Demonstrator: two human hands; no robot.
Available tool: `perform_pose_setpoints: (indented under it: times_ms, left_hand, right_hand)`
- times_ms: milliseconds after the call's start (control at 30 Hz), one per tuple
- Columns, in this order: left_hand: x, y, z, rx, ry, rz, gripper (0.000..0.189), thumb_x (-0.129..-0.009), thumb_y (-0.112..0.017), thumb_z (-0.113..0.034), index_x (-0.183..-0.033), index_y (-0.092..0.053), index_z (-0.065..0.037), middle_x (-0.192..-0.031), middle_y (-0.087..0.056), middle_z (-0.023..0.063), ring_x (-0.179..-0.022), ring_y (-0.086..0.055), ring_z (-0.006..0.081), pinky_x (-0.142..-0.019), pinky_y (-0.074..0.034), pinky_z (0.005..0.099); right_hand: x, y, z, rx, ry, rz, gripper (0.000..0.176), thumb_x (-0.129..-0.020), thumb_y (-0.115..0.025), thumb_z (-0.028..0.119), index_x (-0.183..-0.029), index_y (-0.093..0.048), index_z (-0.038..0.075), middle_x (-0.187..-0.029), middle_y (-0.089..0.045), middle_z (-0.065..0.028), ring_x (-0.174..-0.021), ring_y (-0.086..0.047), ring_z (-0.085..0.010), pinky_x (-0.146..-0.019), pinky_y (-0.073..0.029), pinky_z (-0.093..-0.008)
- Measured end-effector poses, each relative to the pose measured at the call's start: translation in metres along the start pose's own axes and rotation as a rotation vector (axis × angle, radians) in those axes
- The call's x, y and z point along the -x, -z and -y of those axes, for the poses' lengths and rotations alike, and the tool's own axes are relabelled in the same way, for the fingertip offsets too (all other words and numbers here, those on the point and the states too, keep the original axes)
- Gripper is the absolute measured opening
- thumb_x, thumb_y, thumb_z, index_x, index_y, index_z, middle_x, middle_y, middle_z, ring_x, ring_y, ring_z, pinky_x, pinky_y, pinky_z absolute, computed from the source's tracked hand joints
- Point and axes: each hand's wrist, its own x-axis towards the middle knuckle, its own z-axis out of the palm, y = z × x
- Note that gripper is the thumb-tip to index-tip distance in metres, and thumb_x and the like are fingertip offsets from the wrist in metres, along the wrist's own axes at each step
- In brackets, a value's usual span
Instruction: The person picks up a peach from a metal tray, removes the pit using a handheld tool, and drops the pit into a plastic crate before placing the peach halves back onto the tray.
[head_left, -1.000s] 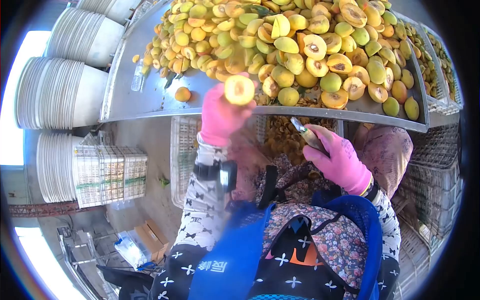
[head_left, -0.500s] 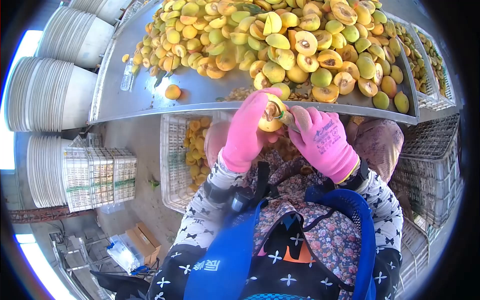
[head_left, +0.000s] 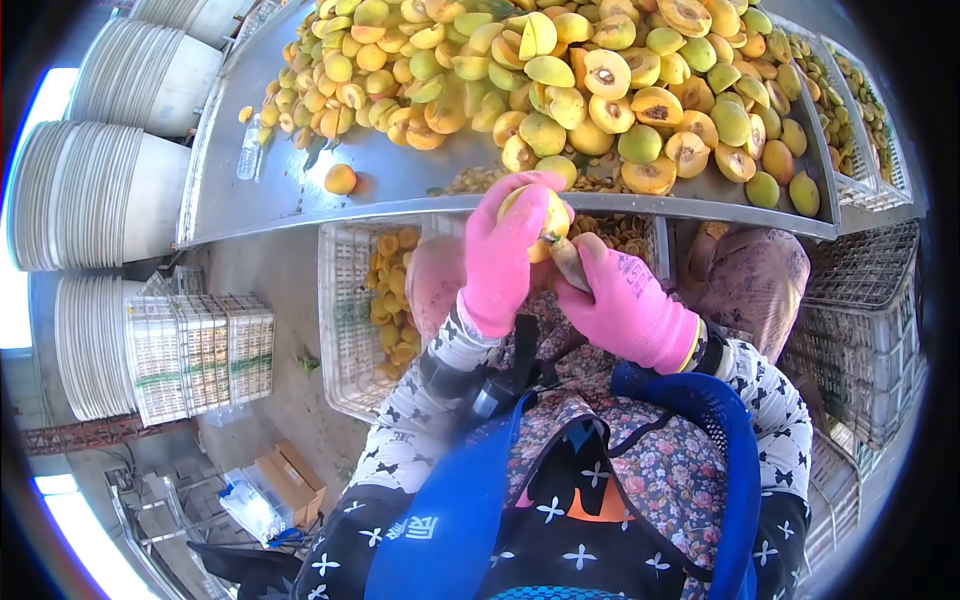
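Note:
My left hand [head_left: 495, 262], in a pink glove, is closed around a yellow peach half [head_left: 556, 216] just in front of the metal table's edge. Its fingers cover much of the fruit. My right hand [head_left: 632, 312], gloved alike, grips the pale handle of a pitting tool [head_left: 570, 264]. The tool's tip meets the lower side of the peach half, and how deep it goes is hidden. Beyond both hands, many halved peaches [head_left: 610, 72] lie heaped on the metal table [head_left: 400, 190], some showing brown pits or hollows.
A white crate [head_left: 345, 300] with peach halves stands below the table at left. Pit scraps [head_left: 615, 235] lie beneath my hands. One peach [head_left: 340, 179] and a plastic bottle [head_left: 250, 150] are apart on the table. Stacked crates [head_left: 850, 330] stand at right, stacked white tubs [head_left: 100, 195] at left.
The peach half has turned, so its cut face with the curved blade no longer shows. My right hand has shifted down and left, with the tool handle now more visible.

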Motion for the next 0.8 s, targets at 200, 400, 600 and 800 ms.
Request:
perform_pose_setpoints:
  times_ms: [200,400,600,800]
  left_hand:
    - [0.001,-0.014,-0.002,0.078,-0.104,-0.138,0.039,-0.106,-0.044,-0.034,-0.106,-0.06,0.002,-0.093,-0.065,0.0107,-0.077,-0.061,0.016,-0.067,-0.051,0.0275]
    - [-0.006,-0.003,0.007,-0.108,-0.127,-0.12,0.052,-0.105,-0.039,-0.045,-0.099,-0.063,0.0,-0.085,-0.067,0.0116,-0.068,-0.063,0.0178,-0.063,-0.052,0.0279]
    - [-0.003,0.002,0.01,-0.037,0.074,-0.132,0.05,-0.105,-0.044,-0.043,-0.092,-0.066,-0.001,-0.083,-0.069,0.0112,-0.069,-0.065,0.0168,-0.062,-0.052,0.0284]
    - [-0.001,0.005,0.006,-0.06,0.034,-0.037,0.047,-0.105,-0.046,-0.04,-0.093,-0.066,0.001,-0.086,-0.07,0.0108,-0.071,-0.067,0.0169,-0.064,-0.053,0.0283]
  right_hand:
    - [-0.003,-0.002,0.006,-0.243,-0.228,0.099,0.029,-0.088,-0.065,0.021,-0.106,-0.052,0.002,-0.075,-0.063,-0.0197,-0.069,-0.063,-0.0421,-0.06,-0.05,-0.0475]
    - [-0.009,0.017,0.018,-0.915,-0.601,0.433,0.026,-0.087,-0.063,0.018,-0.104,-0.054,0.0,-0.069,-0.06,-0.0074,-0.052,-0.059,-0.0175,-0.05,-0.046,-0.0311]
    - [-0.007,0.012,0.01,-0.841,-0.586,0.443,0.015,-0.085,-0.062,0.011,-0.093,-0.055,0.002,-0.063,-0.054,-0.0014,-0.045,-0.051,-0.0113,-0.044,-0.039,-0.0252]
    - [0.0,0.012,0.0,-1.126,-0.554,0.584,0.017,-0.088,-0.064,0.016,-0.098,-0.057,0.003,-0.066,-0.055,0.0007,-0.048,-0.05,-0.0085,-0.043,-0.038,-0.0243]
